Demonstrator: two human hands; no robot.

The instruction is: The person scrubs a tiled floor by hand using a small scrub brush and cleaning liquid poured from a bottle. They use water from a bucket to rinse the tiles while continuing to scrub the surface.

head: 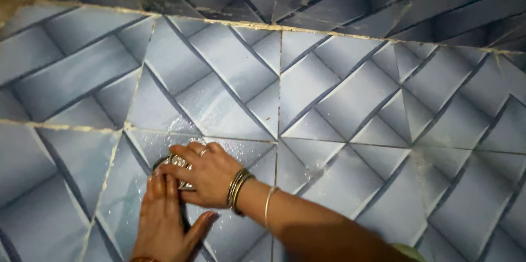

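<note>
My two hands are meeting over a small round metal object (171, 164) lying on the wet, blue-grey tiled floor (350, 130), in the near left part of the scene. My right hand (201, 174) is reaching in from the right with its fingers curled over the top of the object, gripping it; I am wearing a ring on one finger, a stack of dark bangles (238, 189) at the wrist and a thin silver bangle (268, 204) further up the forearm. My left hand (164, 221) is coming up from the near edge, lying open and flat on the floor, its fingertips touching the near side of the object. Most of the object is hidden beneath my fingers, so only a dark rim and a shiny patch are showing. Water droplets are glistening on the tiles just beside my hands.
</note>
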